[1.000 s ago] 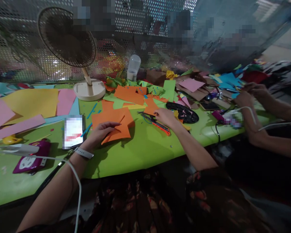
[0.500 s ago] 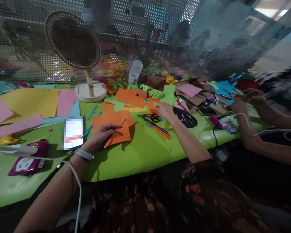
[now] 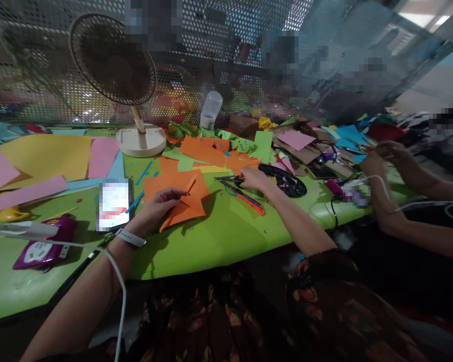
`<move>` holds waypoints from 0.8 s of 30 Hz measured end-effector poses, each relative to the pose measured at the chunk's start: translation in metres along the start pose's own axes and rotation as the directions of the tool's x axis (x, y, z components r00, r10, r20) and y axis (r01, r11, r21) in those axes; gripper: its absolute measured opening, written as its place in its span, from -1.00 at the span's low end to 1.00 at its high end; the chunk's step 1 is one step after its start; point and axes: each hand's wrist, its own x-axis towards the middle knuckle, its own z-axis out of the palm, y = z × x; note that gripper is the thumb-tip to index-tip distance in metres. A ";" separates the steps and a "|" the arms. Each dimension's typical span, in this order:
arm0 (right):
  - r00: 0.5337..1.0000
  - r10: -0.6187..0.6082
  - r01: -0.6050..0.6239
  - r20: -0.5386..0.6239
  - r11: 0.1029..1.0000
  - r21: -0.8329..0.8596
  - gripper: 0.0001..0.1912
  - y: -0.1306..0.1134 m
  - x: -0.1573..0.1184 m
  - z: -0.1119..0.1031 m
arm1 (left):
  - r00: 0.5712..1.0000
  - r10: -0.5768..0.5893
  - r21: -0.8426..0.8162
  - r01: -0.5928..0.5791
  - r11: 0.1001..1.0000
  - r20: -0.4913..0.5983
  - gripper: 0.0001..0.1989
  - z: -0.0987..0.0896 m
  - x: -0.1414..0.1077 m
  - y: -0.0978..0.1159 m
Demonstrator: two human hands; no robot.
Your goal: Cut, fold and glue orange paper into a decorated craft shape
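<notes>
My left hand point(image 3: 166, 201) pinches a folded piece of orange paper point(image 3: 192, 207) between thumb and fingers, above a larger orange sheet point(image 3: 154, 182) on the table. Black scissors point(image 3: 228, 179) lie in front of my right hand point(image 3: 253, 179), their blades pointing left. The fingers of that hand are closed around the scissors' handles, which they partly cover. Just below, an orange utility knife point(image 3: 251, 202) rests on the green tabletop. A black oval tray point(image 3: 294, 186) is right behind my right hand.
A white fan point(image 3: 141, 143) and a clear bottle point(image 3: 210, 110) stand at the back. Left are a phone point(image 3: 113, 205), a purple device point(image 3: 47, 244) and coloured sheets point(image 3: 56, 156). Paper scraps point(image 3: 202, 150) cover the middle back. Another person's hands point(image 3: 377, 161) work at the right.
My right hand has come down and left from the orange scraps onto the scissors' handles. My left hand still holds the folded orange paper, which has shifted slightly.
</notes>
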 end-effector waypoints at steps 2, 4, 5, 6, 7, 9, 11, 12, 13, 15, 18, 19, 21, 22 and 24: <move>1.000 0.026 -0.026 0.000 1.000 -0.001 -0.56 0.001 0.002 0.002 | 1.000 0.016 0.018 -0.015 1.000 -0.007 -0.71 -0.002 0.001 -0.003; 0.999 0.041 -0.041 0.000 0.999 0.002 -0.51 0.002 0.005 0.003 | 1.000 0.019 0.036 -0.019 0.999 -0.004 -0.72 -0.002 0.002 -0.004; 0.999 0.041 -0.041 0.005 0.999 0.005 -0.52 0.003 0.007 0.003 | 1.000 0.020 0.042 -0.020 0.999 -0.003 -0.72 -0.002 0.002 -0.004; 0.999 0.039 -0.039 0.015 0.999 0.010 -0.55 0.005 0.008 0.003 | 1.000 0.022 0.045 -0.021 0.999 -0.001 -0.73 -0.002 0.002 -0.004; 0.999 0.036 -0.036 0.025 0.999 0.016 -0.59 0.005 0.010 0.003 | 1.000 0.022 0.047 -0.022 0.999 0.001 -0.73 -0.002 0.002 -0.004; 0.998 0.028 -0.029 0.048 0.999 0.032 -0.69 0.007 0.014 0.001 | 1.000 0.019 0.047 -0.019 0.999 0.005 -0.74 -0.001 0.002 -0.004; 0.998 0.021 -0.024 0.059 0.998 0.055 -0.76 0.009 0.017 -0.001 | 1.000 0.017 0.042 -0.017 0.999 0.007 -0.73 -0.001 0.002 -0.004; 0.998 0.017 -0.022 0.061 0.997 0.072 -0.79 0.011 0.018 -0.003 | 1.000 0.017 0.036 -0.017 0.999 0.007 -0.73 -0.001 0.002 -0.004; 0.998 0.013 -0.019 0.061 0.995 0.094 -0.81 0.013 0.019 -0.005 | 1.000 0.019 0.026 -0.019 0.999 0.006 -0.72 -0.002 0.002 -0.004; 0.998 0.003 -0.012 0.061 0.988 0.156 -0.86 0.018 0.017 -0.007 | 1.000 0.025 -0.002 -0.025 1.000 0.009 -0.72 -0.002 0.001 -0.003; 0.998 -0.025 0.003 0.063 0.944 0.331 -0.90 0.024 0.008 -0.005 | 1.000 0.026 -0.038 -0.025 0.999 0.016 -0.74 -0.001 0.000 -0.002; 0.998 -0.030 0.003 0.051 0.885 0.467 -0.88 0.023 0.004 -0.001 | 0.999 0.027 -0.041 -0.027 0.999 0.016 -0.75 0.000 -0.001 -0.001; 1.000 -0.015 0.004 0.005 0.555 0.832 -0.77 0.014 -0.005 0.011 | 0.999 0.038 -0.041 -0.038 0.998 0.001 -0.77 0.003 -0.002 0.001; 1.000 -0.003 0.007 -0.006 0.330 0.944 -0.69 0.005 -0.010 0.019 | 0.999 0.041 -0.048 -0.042 0.998 -0.012 -0.79 0.004 -0.002 0.002; 0.999 0.010 0.042 -0.042 -0.017 0.999 -0.58 -0.021 -0.019 0.034 | 0.999 0.028 -0.093 -0.031 0.995 -0.027 -0.79 0.007 -0.002 0.002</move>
